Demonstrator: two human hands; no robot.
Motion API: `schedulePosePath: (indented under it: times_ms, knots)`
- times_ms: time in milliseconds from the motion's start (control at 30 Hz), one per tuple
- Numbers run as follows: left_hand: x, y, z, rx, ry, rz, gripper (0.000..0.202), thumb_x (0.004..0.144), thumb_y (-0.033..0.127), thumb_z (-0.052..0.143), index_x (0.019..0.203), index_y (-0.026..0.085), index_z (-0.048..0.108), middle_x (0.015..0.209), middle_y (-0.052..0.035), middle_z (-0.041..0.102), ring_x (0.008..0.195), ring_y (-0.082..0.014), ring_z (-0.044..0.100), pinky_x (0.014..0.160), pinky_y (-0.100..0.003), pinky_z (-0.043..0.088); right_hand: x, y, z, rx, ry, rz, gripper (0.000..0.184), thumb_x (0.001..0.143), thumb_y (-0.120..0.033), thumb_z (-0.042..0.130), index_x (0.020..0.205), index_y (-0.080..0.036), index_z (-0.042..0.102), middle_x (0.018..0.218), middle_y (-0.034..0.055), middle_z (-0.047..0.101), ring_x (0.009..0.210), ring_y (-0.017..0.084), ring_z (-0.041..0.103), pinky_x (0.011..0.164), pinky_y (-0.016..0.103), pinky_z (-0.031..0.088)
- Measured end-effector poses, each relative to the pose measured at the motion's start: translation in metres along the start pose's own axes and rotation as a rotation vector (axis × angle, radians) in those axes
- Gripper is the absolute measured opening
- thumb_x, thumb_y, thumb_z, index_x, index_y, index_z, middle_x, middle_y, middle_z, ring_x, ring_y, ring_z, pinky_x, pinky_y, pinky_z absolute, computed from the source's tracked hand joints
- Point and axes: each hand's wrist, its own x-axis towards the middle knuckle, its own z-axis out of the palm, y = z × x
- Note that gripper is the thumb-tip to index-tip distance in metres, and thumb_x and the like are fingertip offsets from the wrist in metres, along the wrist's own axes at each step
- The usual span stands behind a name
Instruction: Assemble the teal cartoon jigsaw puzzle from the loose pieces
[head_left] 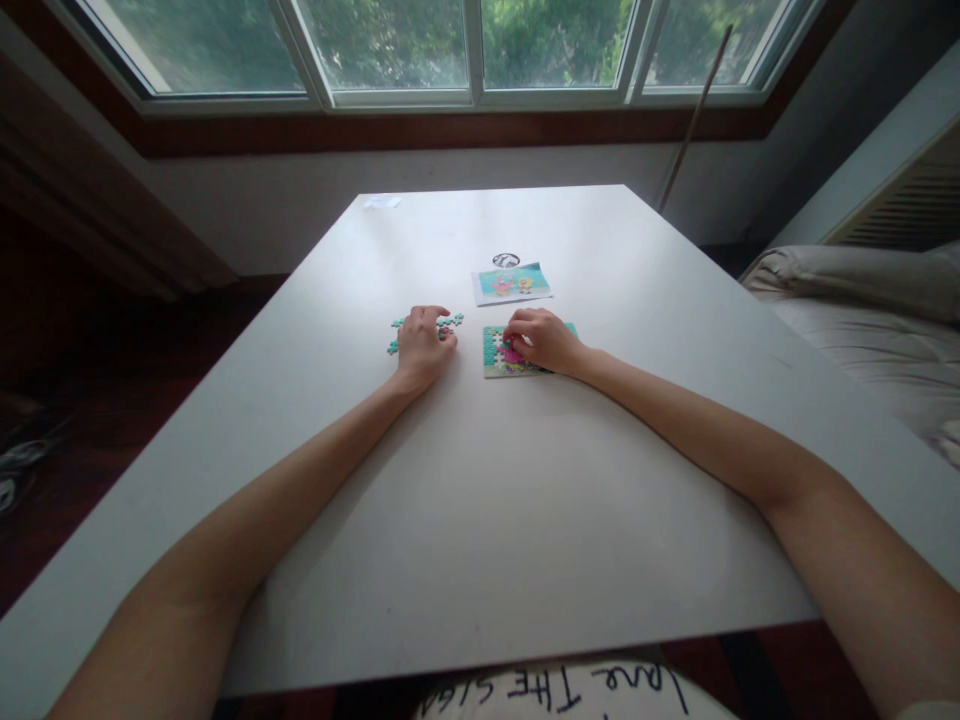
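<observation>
Teal loose pieces (453,320) sit under the curled left hand (422,345), right hand (541,340) presses the puzzle (493,357) w/ bent fingers, can't tell either's hold – a shove could split it.

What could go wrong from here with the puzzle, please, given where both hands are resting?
1. The left hand covers part of the loose teal pieces; sliding it might scatter them across the table.
2. The right hand rests on the part-built puzzle; a sideways push could pull joined pieces apart.
3. That hand hides much of the puzzle, so a piece may be seated wrongly unseen.
</observation>
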Motion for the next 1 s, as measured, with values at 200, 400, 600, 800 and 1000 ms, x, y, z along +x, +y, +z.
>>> schedulePosePath:
  times_ms: [200, 400, 600, 800, 1000]
  knots:
    - [-0.0029, 0.0021, -0.0017, -0.016, -0.044, 0.117, 0.033, 0.075, 0.003, 0.05, 0.101, 0.016, 0.064, 0.101, -0.0085, 0.059, 0.089, -0.0225, 0.059, 0.084, -0.036, 0.047, 0.0001, -0.0005, -0.0001, -0.005, -0.003, 0.011, 0.023, 0.078, -0.01, 0.05, 0.084, -0.015, 0.071, 0.09, 0.0095, 0.066, 0.083, 0.019, 0.057, 0.08, 0.032, 0.04]
    - [-0.0033, 0.0025, -0.0007, -0.119, -0.04, 0.135, 0.03, 0.074, 0.002, 0.051, 0.098, 0.015, 0.063, 0.096, -0.0064, 0.057, 0.08, -0.0173, 0.059, 0.08, -0.031, 0.049, 0.0001, -0.0005, 0.0007, -0.019, 0.0, 0.022, 0.023, 0.078, -0.01, 0.05, 0.085, -0.015, 0.072, 0.091, 0.0096, 0.066, 0.084, 0.02, 0.057, 0.08, 0.032, 0.04]
    - [-0.002, 0.0038, -0.0002, -0.258, -0.086, 0.255, 0.028, 0.075, 0.003, 0.05, 0.098, 0.015, 0.062, 0.1, -0.0055, 0.059, 0.08, -0.015, 0.061, 0.079, -0.03, 0.05, 0.0003, -0.0014, -0.0002, -0.011, -0.008, 0.022, 0.024, 0.078, -0.009, 0.05, 0.086, -0.014, 0.072, 0.091, 0.01, 0.066, 0.084, 0.02, 0.057, 0.081, 0.032, 0.041]
    - [-0.0008, -0.0013, 0.0038, -0.257, -0.063, 0.179, 0.031, 0.072, 0.002, 0.047, 0.096, 0.016, 0.061, 0.098, -0.0052, 0.062, 0.079, -0.0155, 0.062, 0.08, -0.031, 0.05, 0.0002, 0.0003, 0.0012, 0.002, -0.004, 0.026, 0.023, 0.078, -0.009, 0.05, 0.085, -0.015, 0.072, 0.091, 0.0097, 0.065, 0.084, 0.02, 0.057, 0.081, 0.032, 0.041]
    - [-0.0029, 0.0022, 0.003, -0.234, -0.112, 0.23, 0.027, 0.075, 0.009, 0.053, 0.099, 0.017, 0.061, 0.096, -0.0048, 0.062, 0.079, -0.0157, 0.062, 0.082, -0.031, 0.049, -0.0001, 0.0002, 0.0006, 0.015, 0.003, 0.02, 0.023, 0.078, -0.01, 0.05, 0.085, -0.015, 0.071, 0.091, 0.0092, 0.065, 0.083, 0.019, 0.056, 0.081, 0.031, 0.041]
